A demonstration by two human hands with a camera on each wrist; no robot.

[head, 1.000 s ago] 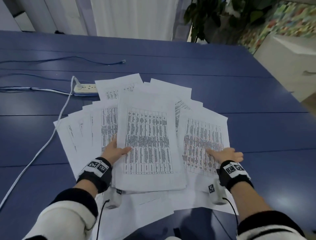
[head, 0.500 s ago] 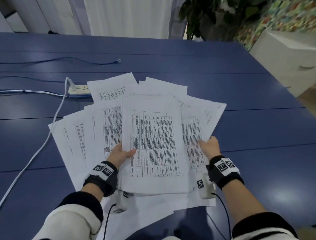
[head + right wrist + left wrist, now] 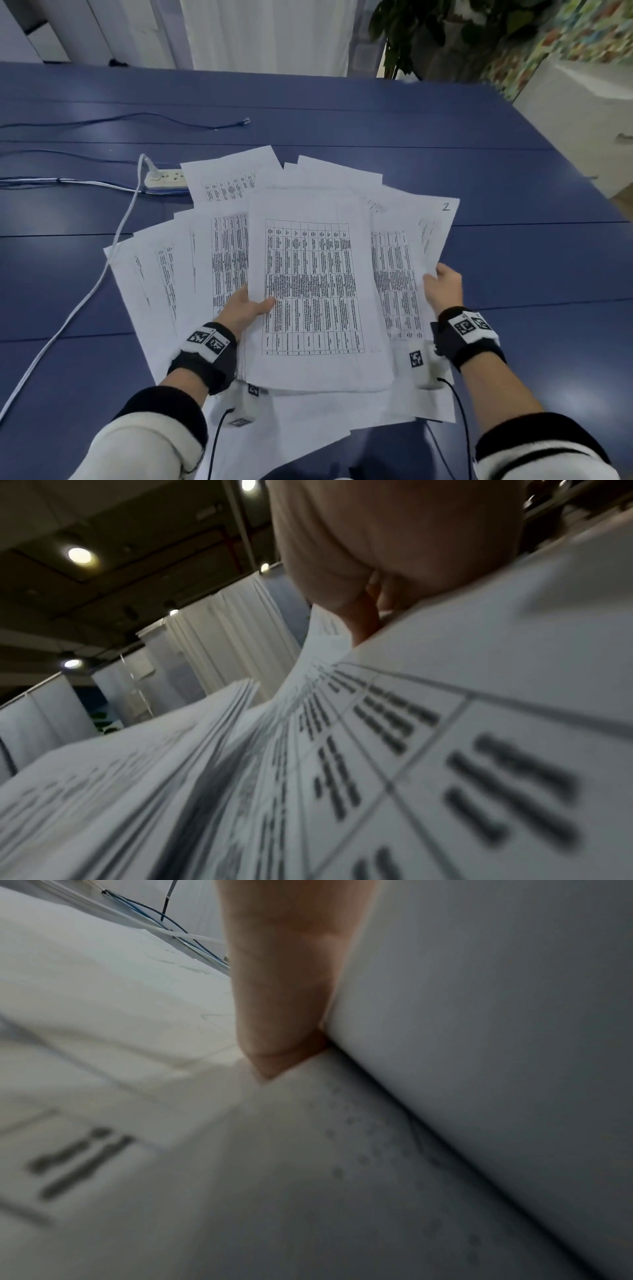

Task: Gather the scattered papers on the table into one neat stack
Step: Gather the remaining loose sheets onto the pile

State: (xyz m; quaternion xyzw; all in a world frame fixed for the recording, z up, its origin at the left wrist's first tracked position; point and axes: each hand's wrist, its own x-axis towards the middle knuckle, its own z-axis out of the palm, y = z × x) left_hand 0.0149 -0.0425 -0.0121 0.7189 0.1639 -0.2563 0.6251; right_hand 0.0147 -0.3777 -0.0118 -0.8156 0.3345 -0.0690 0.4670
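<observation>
White printed sheets fan out over the blue table [image 3: 513, 192]. A thick central stack [image 3: 311, 284] with a table grid on top lies above them. My left hand [image 3: 245, 306] grips the stack's left edge, thumb on top and fingers underneath; in the left wrist view a finger [image 3: 281, 988] runs along the lifted stack [image 3: 496, 1015]. My right hand [image 3: 443, 286] holds the right edge of the sheets [image 3: 407, 274] marked "2", fingers hidden under the paper. The right wrist view shows the hand [image 3: 394, 547] on the raised sheets [image 3: 411, 750]. More sheets [image 3: 161, 274] spread left.
A white power strip [image 3: 164, 178] sits just beyond the papers at the left, its white cable [image 3: 85, 298] running down toward the near edge. Thin blue cables [image 3: 154, 120] lie further back. A plant [image 3: 445, 31] and a white cabinet [image 3: 582, 120] stand past the table.
My right hand has swept the right-hand sheets inward against the central stack and lifted their edge. The left hand has kept its grip on the stack's left edge.
</observation>
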